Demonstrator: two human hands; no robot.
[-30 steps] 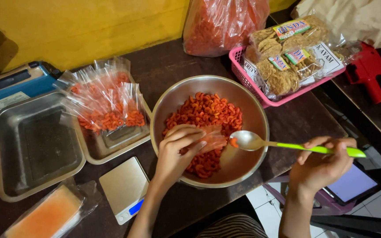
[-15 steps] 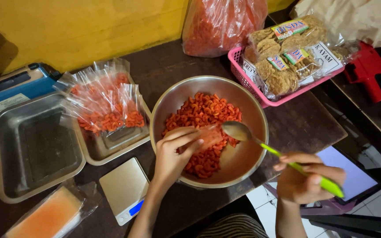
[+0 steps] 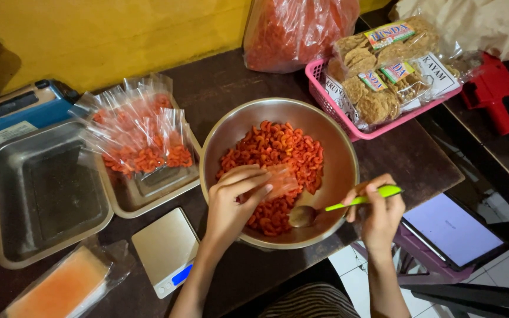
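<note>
A steel bowl [image 3: 337, 147] in the middle of the dark table holds red-orange curled snacks [image 3: 278, 153]. My left hand [image 3: 234, 200] is inside the bowl, gripping a small clear plastic bag [image 3: 281, 179] held open over the snacks. My right hand [image 3: 378, 215] holds a spoon [image 3: 331, 210] with a green handle, its metal head down near the bowl's front rim next to the snacks.
A steel tray [image 3: 148, 197] with several filled bags sits left of the bowl, an empty steel tray [image 3: 7, 200] further left. A small digital scale [image 3: 166, 250], a pack of bags [image 3: 60, 288], a blue sealer [image 3: 25, 115], a pink basket [image 3: 337, 112] of crackers, a big snack bag [image 3: 296, 32], a tablet [image 3: 452, 229].
The spoon dropped from beside the bag, swung down and back to the bowl's front. My right hand moved closer to the bowl. My left hand stayed put with the bag.
</note>
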